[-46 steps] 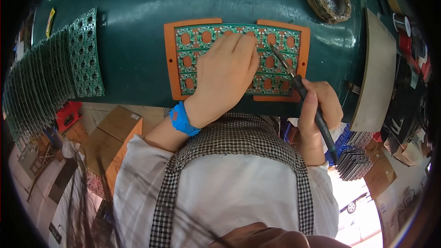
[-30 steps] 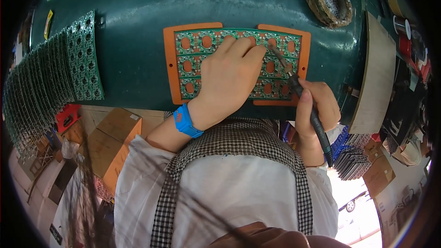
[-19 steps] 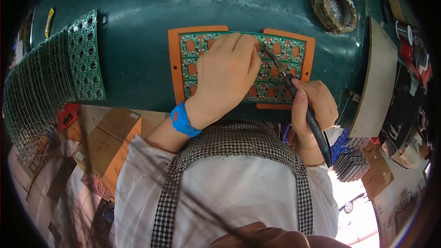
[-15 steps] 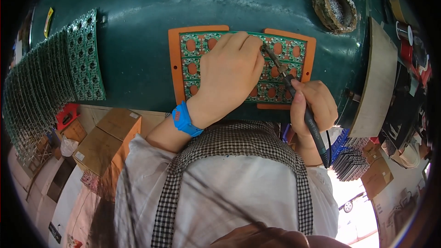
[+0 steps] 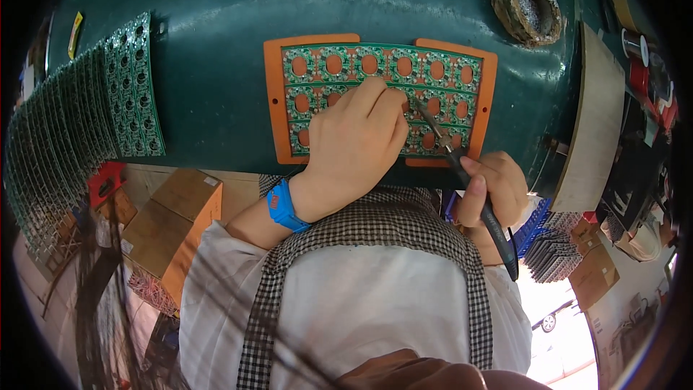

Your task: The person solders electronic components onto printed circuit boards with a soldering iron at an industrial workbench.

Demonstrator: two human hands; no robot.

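Observation:
A green circuit board panel (image 5: 421, 58) with rows of oval cut-outs lies in an orange frame (image 5: 273, 72) on the bench. My left hand (image 5: 354, 141), a blue watch (image 5: 282, 205) on its wrist, rests over the panel's middle and lower rows. Its fingertips are drawn together beside the iron's tip; whatever they pinch is hidden. In my right hand (image 5: 499, 188) is a soldering iron (image 5: 464, 167), gripped like a pen by its dark handle. The iron slants up and left, its tip at the middle row, close to my left fingertips.
Many similar green panels (image 5: 130, 94) stand in a row at the left. A yellow strip (image 5: 75, 35) lies behind them. At the far right sits a rough round pot (image 5: 510, 11) with grey bits inside. A pale board (image 5: 590, 119) and a wire spool (image 5: 635, 47) are further right.
Both hands and the soldering iron have shifted toward me, from the panel's far row to its middle row. The far row's cut-outs now show uncovered.

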